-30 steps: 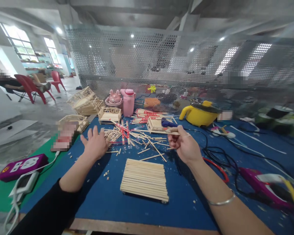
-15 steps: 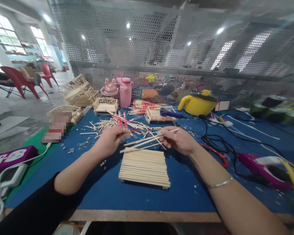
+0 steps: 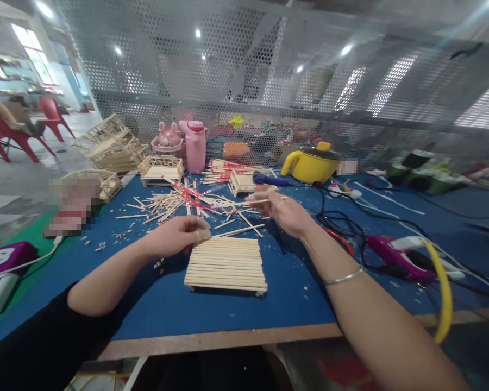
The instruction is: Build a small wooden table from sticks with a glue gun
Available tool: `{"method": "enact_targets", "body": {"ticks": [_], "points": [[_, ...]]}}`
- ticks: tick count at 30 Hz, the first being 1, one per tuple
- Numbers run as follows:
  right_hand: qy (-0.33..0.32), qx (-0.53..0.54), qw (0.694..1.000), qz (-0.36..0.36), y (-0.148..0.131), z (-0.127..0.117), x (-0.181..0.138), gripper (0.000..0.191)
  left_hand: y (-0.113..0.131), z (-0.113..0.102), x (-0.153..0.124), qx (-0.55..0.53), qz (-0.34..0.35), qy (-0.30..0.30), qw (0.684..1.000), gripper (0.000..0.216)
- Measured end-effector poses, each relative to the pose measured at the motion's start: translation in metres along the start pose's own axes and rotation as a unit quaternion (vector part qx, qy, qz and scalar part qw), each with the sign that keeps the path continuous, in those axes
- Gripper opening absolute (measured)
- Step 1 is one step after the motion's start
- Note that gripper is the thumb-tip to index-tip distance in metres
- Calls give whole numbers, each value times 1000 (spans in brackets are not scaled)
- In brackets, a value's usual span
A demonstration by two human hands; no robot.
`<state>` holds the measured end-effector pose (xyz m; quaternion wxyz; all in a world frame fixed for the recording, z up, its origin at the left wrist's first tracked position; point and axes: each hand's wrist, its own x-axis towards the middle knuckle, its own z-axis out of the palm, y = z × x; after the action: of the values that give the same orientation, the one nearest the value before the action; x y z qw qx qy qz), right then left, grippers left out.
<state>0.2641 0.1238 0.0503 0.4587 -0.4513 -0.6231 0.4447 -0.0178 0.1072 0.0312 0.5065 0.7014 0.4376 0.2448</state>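
A slatted panel of pale wooden sticks (image 3: 225,264) rests on the blue table in front of me. My left hand (image 3: 183,234) is at its far left corner, thumb and fingers pinched together; whatever is between the fingertips is hidden. Above and to the right of the panel, my right hand (image 3: 284,210) is raised with a short length of wooden stick (image 3: 262,201) between thumb and fingers. One loose stick (image 3: 244,230) lies slanting just behind the panel's far edge. Beyond my hands spreads a pile of loose sticks (image 3: 167,205).
Small stick-built frames (image 3: 161,169) stand at the back left. A blue glue gun (image 3: 271,180) lies by another small frame (image 3: 239,183). Further back are a pink jug (image 3: 195,147) and a yellow pot (image 3: 314,166). Black cables (image 3: 338,217) and a purple power strip (image 3: 391,258) occupy the right.
My right hand has lifted slightly away from the panel, with fewer sticks showing in it. My left hand has come down to the panel's corner. The view has swung to the right.
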Motion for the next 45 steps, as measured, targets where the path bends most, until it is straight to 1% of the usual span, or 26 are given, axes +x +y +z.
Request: {"method": "enact_targets", "body": {"ticks": [2, 4, 5, 6, 8, 9, 11, 12, 13, 15, 17, 18, 20, 23, 25, 27, 30, 33, 36, 39, 42, 44, 45], "points": [[79, 13, 992, -100, -16, -3, -4, 47, 0, 0, -2, -28, -21, -11, 999, 39], [158, 29, 968, -192, -36, -5, -10, 50, -1, -1, -4, -46, -39, -4, 998, 40], [165, 23, 962, -215, -46, -5, -13, 50, -2, -1, -5, -53, -44, 1, 998, 40], [155, -3, 963, -220, -53, -4, -17, 49, -3, -2, -6, -59, -47, 5, 997, 40], [93, -111, 973, -180, -62, 5, -22, 41, -5, -2, -8, -78, -55, 9, 995, 38], [55, -180, 970, -152, -63, 13, -25, 33, -5, -2, -10, -98, -65, 11, 993, 37], [-20, -306, 945, -110, -58, 32, -27, 16, -4, -1, -12, -159, -103, 17, 982, 34], [-54, -351, 929, -103, -54, 42, -28, 10, -3, -1, -13, -195, -127, 23, 972, 31], [-89, -383, 913, -106, -50, 51, -28, 7, -1, -2, -13, -231, -150, 28, 961, 28], [-156, -416, 886, -132, -42, 67, -27, 10, 1, -3, -15, -284, -177, 30, 942, 24], [-188, -423, 871, -167, -35, 76, -24, 13, 3, -5, -15, -304, -182, 22, 935, 23], [-190, -421, 868, -180, -32, 79, -23, 14, 3, -6, -15, -305, -183, 17, 934, 23], [-176, -412, 874, -187, -28, 84, -21, 14, 2, -8, -15, -300, -185, 19, 936, 22], [-142, -394, 889, -185, -24, 90, -21, 13, 1, -9, -16, -279, -185, 51, 941, 23], [-121, -388, 892, -199, -23, 93, -22, 14, 3, -10, -18, -249, -175, 62, 951, 25], [-120, -387, 888, -217, -23, 96, -25, 16, 6, -12, -21, -218, -164, 58, 960, 29], [-131, -383, 886, -224, -22, 97, -27, 19, 10, -15, -24, -202, -160, 46, 965, 33], [-124, -383, 889, -217, -21, 97, -27, 18, 11, -16, -25, -200, -158, 45, 966, 38], [-121, -384, 891, -209, -20, 98, -26, 18, 10, -16, -24, -184, -147, 56, 970, 43], [-125, -387, 892, -200, -20, 102, -25, 20, 7, -14, -23, -148, -124, 57, 979, 43], [-133, -389, 893, -182, -21, 104, -23, 21, 2, -11, -20, -102, -100, 83, 986, 40], [-149, -389, 895, -161, -25, 98, -21, 19, 0, -8, -20, -71, -84, 97, 989, 39], [-149, -385, 899, -148, -27, 92, -20, 21, -1, -7, -20, -56, -77, 98, 991, 39]]}}
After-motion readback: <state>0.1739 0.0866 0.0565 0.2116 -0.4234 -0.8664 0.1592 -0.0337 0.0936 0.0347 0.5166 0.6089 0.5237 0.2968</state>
